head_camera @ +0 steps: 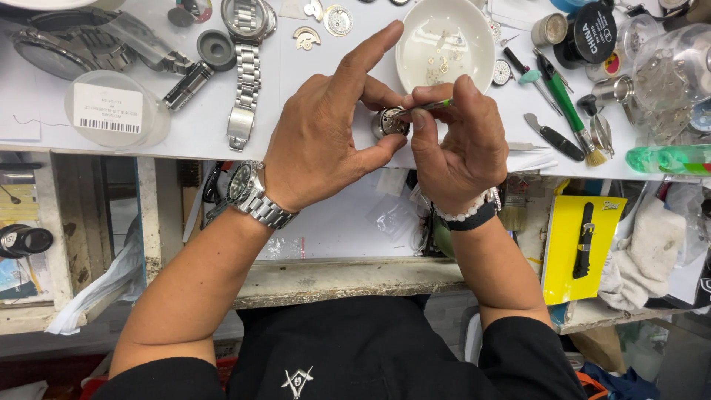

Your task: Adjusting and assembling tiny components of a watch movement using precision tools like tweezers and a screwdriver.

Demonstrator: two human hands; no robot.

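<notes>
My left hand [326,126] pinches a small round watch movement [388,122] between thumb and middle finger, with the index finger pointing up and away. My right hand [458,137] grips a thin tool with a green handle [433,106], whose tip rests on the movement. Both hands hover at the near edge of the white worktop [200,130]. A steel watch sits on my left wrist and a bead bracelet on my right.
A white bowl [411,63] with tiny parts stands just behind the hands. A steel bracelet watch [245,70], a clear round lid [111,109], screwdrivers, a brush [574,115] and small tins crowd the worktop. A yellow strap package [581,237] lies on the lower shelf.
</notes>
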